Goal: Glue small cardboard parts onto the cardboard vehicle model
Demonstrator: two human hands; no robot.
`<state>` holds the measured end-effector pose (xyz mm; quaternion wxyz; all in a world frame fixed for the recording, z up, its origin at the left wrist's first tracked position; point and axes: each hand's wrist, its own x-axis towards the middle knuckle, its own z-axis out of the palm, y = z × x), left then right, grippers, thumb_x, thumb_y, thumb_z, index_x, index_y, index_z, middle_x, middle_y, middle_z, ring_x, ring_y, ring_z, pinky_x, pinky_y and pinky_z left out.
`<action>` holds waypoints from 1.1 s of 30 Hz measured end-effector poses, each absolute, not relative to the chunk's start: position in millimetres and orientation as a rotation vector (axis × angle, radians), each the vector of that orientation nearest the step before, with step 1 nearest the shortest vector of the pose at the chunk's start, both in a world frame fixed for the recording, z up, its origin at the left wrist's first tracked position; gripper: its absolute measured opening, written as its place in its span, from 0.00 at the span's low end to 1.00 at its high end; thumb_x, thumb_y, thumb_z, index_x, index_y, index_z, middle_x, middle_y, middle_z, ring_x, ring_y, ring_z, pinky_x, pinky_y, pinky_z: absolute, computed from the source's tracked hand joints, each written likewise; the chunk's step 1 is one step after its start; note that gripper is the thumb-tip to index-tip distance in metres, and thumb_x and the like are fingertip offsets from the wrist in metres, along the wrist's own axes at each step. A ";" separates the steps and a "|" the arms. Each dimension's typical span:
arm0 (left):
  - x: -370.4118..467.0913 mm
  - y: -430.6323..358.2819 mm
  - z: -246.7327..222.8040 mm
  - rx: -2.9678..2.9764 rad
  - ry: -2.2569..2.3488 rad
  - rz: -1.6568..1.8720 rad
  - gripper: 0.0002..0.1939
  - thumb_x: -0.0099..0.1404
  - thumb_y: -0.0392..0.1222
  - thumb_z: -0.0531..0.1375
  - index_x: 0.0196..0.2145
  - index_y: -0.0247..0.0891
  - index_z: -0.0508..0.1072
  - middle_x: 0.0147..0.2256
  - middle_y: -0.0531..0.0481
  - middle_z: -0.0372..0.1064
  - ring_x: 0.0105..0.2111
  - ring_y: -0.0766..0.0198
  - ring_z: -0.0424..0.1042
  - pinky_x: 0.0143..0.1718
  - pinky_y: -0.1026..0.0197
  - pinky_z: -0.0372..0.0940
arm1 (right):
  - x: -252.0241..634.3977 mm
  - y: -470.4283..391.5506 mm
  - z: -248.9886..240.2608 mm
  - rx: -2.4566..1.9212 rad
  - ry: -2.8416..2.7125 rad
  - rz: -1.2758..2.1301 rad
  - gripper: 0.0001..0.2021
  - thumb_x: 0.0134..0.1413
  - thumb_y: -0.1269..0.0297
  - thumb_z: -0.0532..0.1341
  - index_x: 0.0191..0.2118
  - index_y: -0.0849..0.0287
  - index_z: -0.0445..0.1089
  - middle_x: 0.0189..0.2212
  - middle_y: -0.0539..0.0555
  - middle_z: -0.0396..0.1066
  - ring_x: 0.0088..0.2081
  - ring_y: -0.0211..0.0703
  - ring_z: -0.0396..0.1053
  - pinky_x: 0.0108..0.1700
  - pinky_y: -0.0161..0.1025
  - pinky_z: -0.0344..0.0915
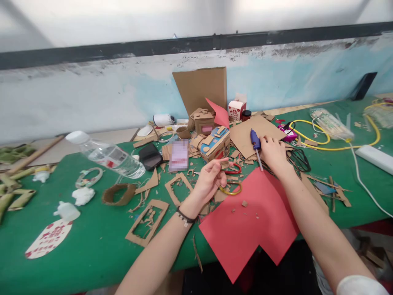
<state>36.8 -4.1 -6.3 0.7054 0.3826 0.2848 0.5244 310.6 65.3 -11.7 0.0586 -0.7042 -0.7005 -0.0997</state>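
Well to the left of the red sheet sat a cardboard ring, and nearer to the sheet lay a cardboard frame; both looked light, and I judged the frame's narrow bars would bend if I squeezed them mid-span, so its corners seemed the safer hold. Just off the sheet's upper left edge, my left hand was curled, thumb and fingertips closed on a small cardboard piece. It must have weighed next to nothing: dry, fairly stiff, apt to crease or crumble, best pinched lightly by its flat faces. The scissors showed their red and yellow loops beside that hand, over the sheet's left edge; I could not tell whether my lower fingers bore on them. The sheet itself looked thin and floppy, its near corners reaching past the table edge, so two opposite edges would be needed to lift it flat. Just beyond its far corner was the blue glue gun, its pale rod slanting down to the sheet. My right hand was half closed at the gun's right side, fingertips against its body, though I couldn't tell how firmly; hard and light, I reckoned, it was best held by the plastic, away from any hot tip
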 end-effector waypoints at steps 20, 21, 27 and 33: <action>34.4 -5.9 3.9 0.829 0.629 1.194 0.29 0.55 0.50 0.84 0.50 0.40 0.84 0.54 0.41 0.84 0.45 0.58 0.86 0.43 0.63 0.82 | 312.4 54.1 -13.3 -1.400 -1.644 0.091 0.16 0.68 0.53 0.65 0.55 0.55 0.73 0.50 0.60 0.73 0.45 0.53 0.74 0.53 0.49 0.74; 34.4 -6.0 4.2 0.847 0.640 1.199 0.30 0.55 0.50 0.84 0.52 0.40 0.83 0.54 0.41 0.84 0.46 0.56 0.87 0.43 0.62 0.82 | 306.9 48.1 -13.4 -1.335 -1.631 0.140 0.15 0.69 0.51 0.66 0.52 0.54 0.73 0.49 0.59 0.74 0.46 0.53 0.74 0.54 0.49 0.74; 34.6 -7.3 6.2 0.845 0.671 1.231 0.30 0.52 0.50 0.84 0.48 0.38 0.81 0.51 0.41 0.86 0.43 0.56 0.87 0.40 0.62 0.83 | 277.4 15.3 -8.3 -1.040 -1.480 0.823 0.19 0.68 0.42 0.68 0.50 0.52 0.77 0.42 0.53 0.79 0.33 0.43 0.74 0.41 0.43 0.75; 35.0 -9.7 6.6 0.821 0.675 1.239 0.27 0.54 0.50 0.84 0.46 0.37 0.83 0.54 0.41 0.85 0.42 0.59 0.87 0.38 0.64 0.82 | 266.5 8.4 -2.6 -0.888 -1.421 1.113 0.21 0.64 0.38 0.71 0.43 0.53 0.78 0.33 0.50 0.77 0.25 0.40 0.70 0.33 0.42 0.71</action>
